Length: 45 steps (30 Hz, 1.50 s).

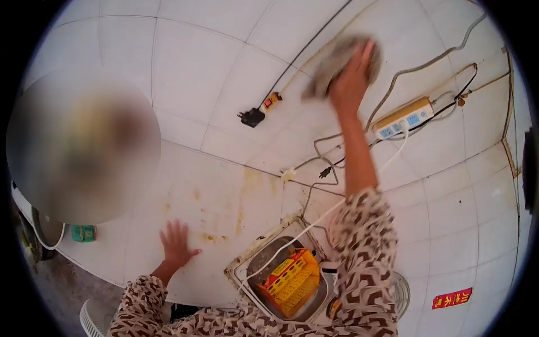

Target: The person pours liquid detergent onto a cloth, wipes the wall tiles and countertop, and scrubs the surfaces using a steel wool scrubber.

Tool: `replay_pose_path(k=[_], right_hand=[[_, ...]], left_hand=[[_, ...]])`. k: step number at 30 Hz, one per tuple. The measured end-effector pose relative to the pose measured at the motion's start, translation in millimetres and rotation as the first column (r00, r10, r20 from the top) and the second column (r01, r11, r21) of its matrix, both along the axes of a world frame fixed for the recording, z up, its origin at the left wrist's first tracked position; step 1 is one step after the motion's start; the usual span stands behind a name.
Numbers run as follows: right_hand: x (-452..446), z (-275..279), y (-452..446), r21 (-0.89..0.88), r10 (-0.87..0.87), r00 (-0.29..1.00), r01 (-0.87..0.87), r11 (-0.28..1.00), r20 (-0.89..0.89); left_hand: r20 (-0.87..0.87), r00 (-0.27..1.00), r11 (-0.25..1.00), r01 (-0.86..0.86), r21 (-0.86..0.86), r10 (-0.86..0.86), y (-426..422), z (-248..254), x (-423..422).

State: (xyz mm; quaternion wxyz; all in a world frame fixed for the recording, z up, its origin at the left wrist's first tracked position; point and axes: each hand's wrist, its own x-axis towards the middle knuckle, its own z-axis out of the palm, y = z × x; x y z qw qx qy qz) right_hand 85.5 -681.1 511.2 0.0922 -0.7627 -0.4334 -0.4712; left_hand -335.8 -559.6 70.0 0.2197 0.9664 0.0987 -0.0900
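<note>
At the upper right, my right hand (351, 84) presses a grey-brown cloth (331, 64) against the white tiled wall (191, 67); the cloth is blurred by motion. My left hand (176, 244) lies flat with fingers spread on the white counter (143, 224), holding nothing. Yellow-brown stains (213, 238) mark the surface to the right of that hand. Below my right hand, a power strip (404, 119) is fixed to the wall with a white plug in it. A black plug (252, 117) hangs left of the cloth, beside a small orange switch (272, 101).
A yellow and red box (291, 283) sits in a metal basin (264, 259) near my body. Loose cables (387, 95) cross the wall. A green item (83, 233) is at the left edge. A red sticker (452, 298) is at lower right. A blurred circle covers the upper left.
</note>
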Motion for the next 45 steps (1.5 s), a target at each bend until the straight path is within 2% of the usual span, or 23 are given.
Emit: replay_pose_path(k=[1,3,6,8,11,12,15,16,18,19,21,24,25,26,29,30,33,34,37,38,41,42,45], right_hand=[[6,33,13,0.022,-0.036,0.999,0.035,0.999,0.04],[21,81,38,-0.009,0.126,0.91,-0.134,0.991,0.394],[-4,61,50,0.111,0.03,0.972,-0.058,0.992,0.233],[14,4,28,0.125,0.014,0.997,-0.023,0.992,0.076],[7,-123,-18,-0.113,-0.18,0.984,0.178,0.978,-0.01],[-11,-136,-23,-0.15,-0.145,0.986,0.131,0.98,-0.087],[-19,-117,-34,-0.366,-0.391,0.858,0.265,0.892,-0.332],[1,-108,-40,-0.217,-0.181,0.983,0.168,0.962,-0.038],[2,-51,-17,0.014,-0.097,0.991,0.096,0.995,0.088],[-1,-30,-5,0.161,-0.078,0.996,0.069,0.985,0.053],[7,-38,7,0.246,-0.069,0.969,0.008,0.969,0.237],[9,-132,-15,-0.036,-0.17,0.978,0.166,0.985,-0.124],[-13,-159,-21,-0.245,-0.338,0.899,0.274,0.93,-0.278],[-11,-196,-37,-0.532,-0.515,0.856,0.412,0.74,-0.052],[-7,-218,-59,-0.662,-0.3,0.949,0.285,0.694,0.094],[-18,-189,-48,-0.671,-0.44,0.877,0.209,0.712,-0.193],[-31,-129,-30,-0.43,-0.42,0.867,0.283,0.857,-0.266],[-17,-138,-29,-0.21,-0.235,0.971,0.222,0.952,-0.041],[-26,-188,-25,-0.231,-0.345,0.926,0.305,0.924,-0.155],[-21,-209,-39,-0.353,-0.312,0.931,0.232,0.906,-0.191],[-26,-189,-47,-0.459,-0.343,0.929,0.246,0.854,-0.139],[-36,-163,-34,-0.346,-0.3,0.866,0.16,0.924,-0.401],[-33,-153,-19,-0.184,-0.308,0.937,0.278,0.943,-0.162]], left_hand=[[-0.018,1.0,1.0,0.004,-0.016,-0.004,-1,0,-2],[-0.044,0.999,0.999,-0.018,-0.042,0.016,2,-3,2],[0.0,1.0,0.998,-0.011,-0.057,0.011,4,-8,-1],[0.014,1.0,1.0,-0.007,-0.016,0.007,4,-11,-2],[-0.001,1.0,1.0,0.003,-0.013,-0.003,-1,-11,1],[-0.019,1.0,1.0,0.005,-0.01,-0.005,3,-11,-1],[0.076,0.997,0.997,0.002,0.074,-0.008,-1,-17,-2],[0.073,0.997,0.997,0.001,0.074,-0.007,0,-15,1],[0.051,0.999,0.998,-0.003,0.07,-0.001,-1,-11,-1],[0.021,1.0,0.999,-0.005,0.034,0.004,0,-7,0],[-0.042,0.999,0.999,-0.02,-0.028,0.018,3,0,3],[0.099,0.995,1.0,-0.018,0.003,0.018,2,-8,-3],[0.098,0.995,1.0,-0.022,0.012,0.021,1,-8,-4],[0.1,0.995,0.999,-0.026,0.02,0.024,0,-5,-1],[0.115,0.993,0.999,-0.039,0.032,0.035,2,-8,-3],[0.131,0.991,0.999,-0.039,0.028,0.035,0,-9,-1],[-0.004,0.999,0.999,-0.041,-0.019,0.041,-1,-2,3],[0.021,0.999,0.999,-0.033,-0.012,0.033,-1,-2,7],[0.05,0.998,0.999,-0.035,-0.004,0.035,2,-9,-2],[0.051,0.998,0.999,-0.035,-0.015,0.036,2,-10,-2],[0.023,0.999,0.999,-0.034,0.016,0.034,3,-7,0],[0.007,1.0,0.999,-0.029,0.032,0.029,0,-5,2],[-0.008,1.0,0.999,-0.028,0.019,0.029,0,-4,2]])
